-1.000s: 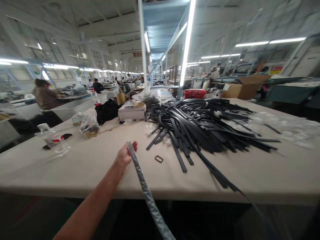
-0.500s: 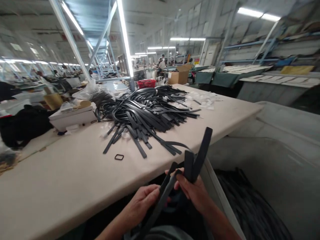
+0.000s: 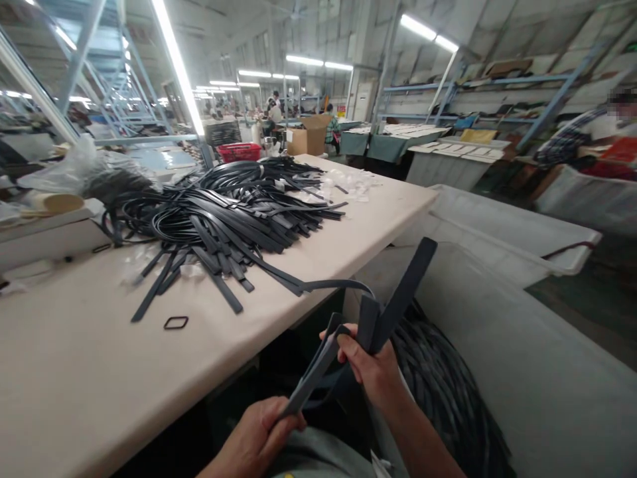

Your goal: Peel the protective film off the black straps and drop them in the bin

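Observation:
Black flat straps (image 3: 313, 375) run between my two hands, beyond the table's front edge. My left hand (image 3: 266, 428) is closed round their lower stretch. Higher up and to the right, my right hand (image 3: 371, 362) pinches their upper ends, while more wide strap ends (image 3: 405, 292) stick up out of the same grip. One thin strap (image 3: 338, 284) arches from the table edge towards my right hand. On the table lies a large heap of black straps (image 3: 249, 219). A black rectangular ring (image 3: 176, 322) lies by itself in front of the heap.
The pale table (image 3: 89, 378) spans the left and middle. At my right stands a big white bin (image 3: 522, 352) with black straps inside. Behind the heap are a red basket (image 3: 239, 153) and a cardboard box (image 3: 308, 136). A person (image 3: 577, 139) is at far right.
My view has turned to the right, showing more of the bins and a person. My left hand has slid down along the straps, away from my right hand, which keeps its grip.

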